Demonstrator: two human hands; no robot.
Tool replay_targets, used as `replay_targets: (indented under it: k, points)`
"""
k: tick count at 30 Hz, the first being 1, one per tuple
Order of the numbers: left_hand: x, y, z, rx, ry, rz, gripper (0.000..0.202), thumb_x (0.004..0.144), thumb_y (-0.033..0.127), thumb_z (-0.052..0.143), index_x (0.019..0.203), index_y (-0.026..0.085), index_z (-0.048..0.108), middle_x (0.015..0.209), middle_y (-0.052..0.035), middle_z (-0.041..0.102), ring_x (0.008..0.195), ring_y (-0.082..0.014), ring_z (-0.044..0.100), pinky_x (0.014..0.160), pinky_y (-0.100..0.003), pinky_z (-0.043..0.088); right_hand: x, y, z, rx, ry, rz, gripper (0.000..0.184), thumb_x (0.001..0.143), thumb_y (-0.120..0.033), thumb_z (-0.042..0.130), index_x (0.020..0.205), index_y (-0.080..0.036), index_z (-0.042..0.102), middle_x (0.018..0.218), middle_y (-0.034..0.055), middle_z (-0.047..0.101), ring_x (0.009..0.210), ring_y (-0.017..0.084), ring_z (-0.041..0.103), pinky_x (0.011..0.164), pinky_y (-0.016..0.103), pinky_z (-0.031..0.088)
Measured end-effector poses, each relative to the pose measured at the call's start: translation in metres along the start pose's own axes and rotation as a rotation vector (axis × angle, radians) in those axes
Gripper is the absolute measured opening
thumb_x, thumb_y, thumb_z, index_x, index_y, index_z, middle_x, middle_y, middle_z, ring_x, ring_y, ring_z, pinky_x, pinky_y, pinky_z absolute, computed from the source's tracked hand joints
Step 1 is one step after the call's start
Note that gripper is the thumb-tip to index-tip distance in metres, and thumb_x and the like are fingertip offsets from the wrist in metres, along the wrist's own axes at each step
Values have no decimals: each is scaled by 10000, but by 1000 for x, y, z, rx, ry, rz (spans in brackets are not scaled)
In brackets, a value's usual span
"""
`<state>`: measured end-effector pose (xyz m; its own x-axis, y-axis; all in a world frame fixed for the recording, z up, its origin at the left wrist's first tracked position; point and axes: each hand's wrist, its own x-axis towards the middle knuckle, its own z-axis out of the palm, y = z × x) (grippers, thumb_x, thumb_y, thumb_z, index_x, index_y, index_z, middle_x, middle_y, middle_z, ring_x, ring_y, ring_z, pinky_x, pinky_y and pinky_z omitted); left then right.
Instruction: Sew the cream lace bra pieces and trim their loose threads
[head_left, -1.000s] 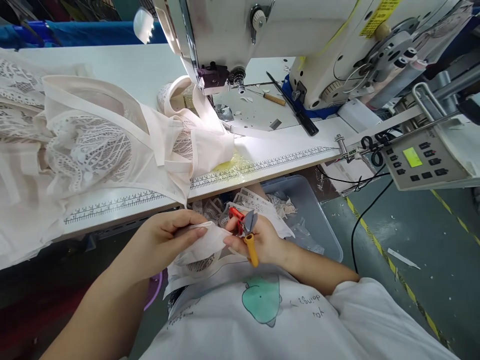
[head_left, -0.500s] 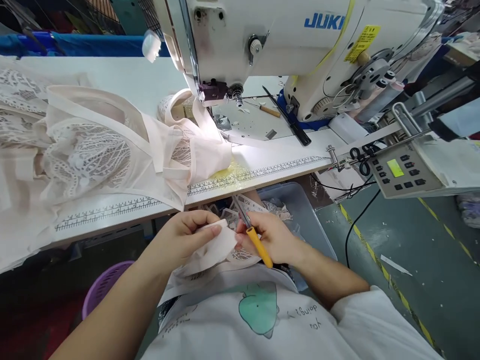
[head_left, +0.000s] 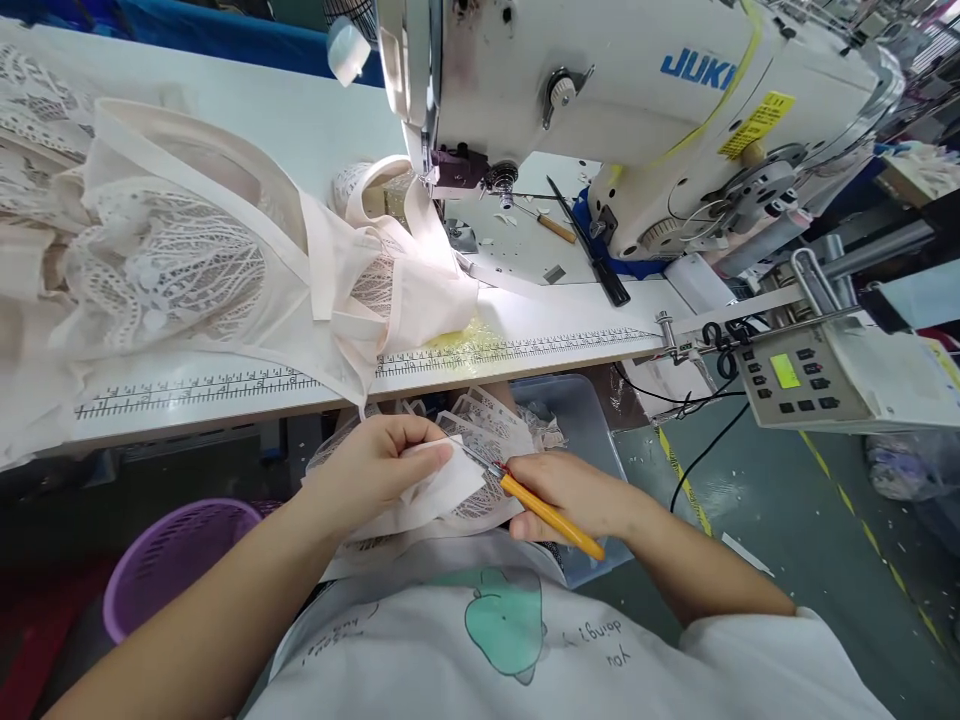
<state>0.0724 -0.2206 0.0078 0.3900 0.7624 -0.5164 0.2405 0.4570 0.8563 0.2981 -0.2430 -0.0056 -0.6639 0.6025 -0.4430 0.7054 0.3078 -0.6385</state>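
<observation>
From my remote station I report the following. The left hand (head_left: 382, 465) is closed in a pinch, thumb over finger, on the cloth (head_left: 446, 490), a white piece with lace, held over the lap just below the table edge. The right hand (head_left: 574, 495) is clenched around the yellow-handled tool (head_left: 551, 515); a little red shows at its fingers. The metal end reaches the cloth by the left fingertips; whether it touches, I cannot tell.

In my judgement, the pinch keeps the cloth's edge flat and steady, and the low grip leaves the metal end free.

Beyond the hands lie lace pieces (head_left: 491, 425) and the bin (head_left: 604, 425). On the table (head_left: 285, 140) garments (head_left: 187, 260) are heaped left of the machine (head_left: 622, 90), presumably within the left arm's reach. The basket (head_left: 157, 540) stands on the left.

Against the frame half a second ago, the metal end, then pointing up toward the table edge, is turned left to the cloth, and the handle slants out rightward. The left pinch is unchanged. More of the basket shows.
</observation>
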Motion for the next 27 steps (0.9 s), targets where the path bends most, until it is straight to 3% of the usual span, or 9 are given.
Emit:
replay_targets:
  k: [13,18,24,27]
  points:
    - [3,-2,-1,-4,-9,12,322,681,413,617,548,160,469,461,61,363,421,-50,285,402,-167,216,-6,-8,-6,-41,99,125,545,719,-733,491,634,-219,330,560,-36,414,462,97,290,461,242,214]
    - [5,-3,0,-25,-23,8,334,677,424,629,548,165,462,457,59,361,417,-56,286,398,-175,225,-5,-3,1,20,145,135,524,750,-694,487,604,-219,322,527,-44,381,463,95,300,455,233,224]
    - [2,0,-2,7,-5,-5,289,681,417,646,607,153,555,482,42,436,434,-67,350,408,-175,272,-2,8,12,103,245,134,566,737,-730,458,560,-217,298,505,-58,302,468,87,264,455,226,218]
    - [1,0,-4,20,8,21,292,682,432,661,638,150,599,508,28,483,458,-80,400,423,-181,312,-1,7,10,208,386,113,562,722,-725,472,565,-214,299,521,-55,309,490,90,282,466,223,243]
